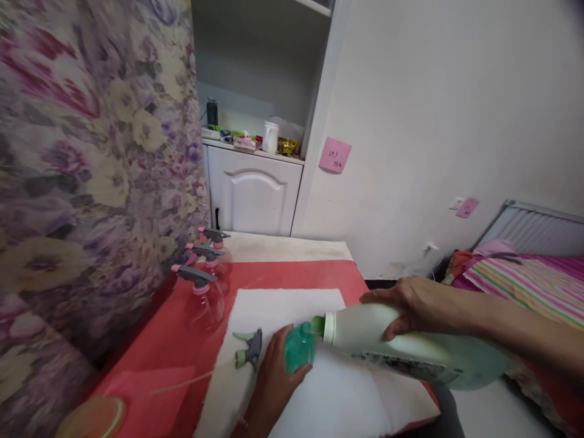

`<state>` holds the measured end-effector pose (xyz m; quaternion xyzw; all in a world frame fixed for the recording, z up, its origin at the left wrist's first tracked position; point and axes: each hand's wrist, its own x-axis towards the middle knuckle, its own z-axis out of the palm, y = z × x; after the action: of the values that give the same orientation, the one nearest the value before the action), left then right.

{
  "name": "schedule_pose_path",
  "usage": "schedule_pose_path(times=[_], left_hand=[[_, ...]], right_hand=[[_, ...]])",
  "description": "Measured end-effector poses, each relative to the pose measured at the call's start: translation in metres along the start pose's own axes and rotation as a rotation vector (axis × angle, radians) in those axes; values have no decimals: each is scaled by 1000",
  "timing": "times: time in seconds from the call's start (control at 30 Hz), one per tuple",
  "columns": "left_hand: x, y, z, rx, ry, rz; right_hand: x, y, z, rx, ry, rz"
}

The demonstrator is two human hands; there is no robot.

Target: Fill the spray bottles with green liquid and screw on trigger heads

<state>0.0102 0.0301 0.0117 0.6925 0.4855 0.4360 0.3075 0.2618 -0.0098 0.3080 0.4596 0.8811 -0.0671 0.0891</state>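
Observation:
My left hand (pixel 277 371) is wrapped round a small green see-through spray bottle (pixel 298 351) whose top is off. Tilted almost flat, a large pale green jug (pixel 365 331) is gripped from above by my right hand (pixel 410 307). The jug's green spout meets the mouth of the spray bottle; whether liquid is flowing I cannot make out. To the left of my left hand, a grey and green trigger sprayer head (pixel 249 350) lies on the white cloth (pixel 347 389), its thin tube reaching left.
Several clear spray bottles (pixel 204 304) with grey and pink triggers stand at the table's left side. A round lidded container (pixel 93 418) sits at the near left on the red cover (pixel 150 347). A floral curtain (pixel 91 182) hangs left; a bed (pixel 538 267) stands right.

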Motion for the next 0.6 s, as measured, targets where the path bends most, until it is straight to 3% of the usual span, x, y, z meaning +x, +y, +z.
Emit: schedule_pose_path(times=[0.17,0.47,0.6], left_hand=[[1,-1,0,6,11,15],[-2,-8,2,21,50,51],[-5,-11,4,44,58,55]], right_hand=[[-5,4,9,50,-6,62],[-17,25,64,249,70,179],[-19,27,79,454,82,214]])
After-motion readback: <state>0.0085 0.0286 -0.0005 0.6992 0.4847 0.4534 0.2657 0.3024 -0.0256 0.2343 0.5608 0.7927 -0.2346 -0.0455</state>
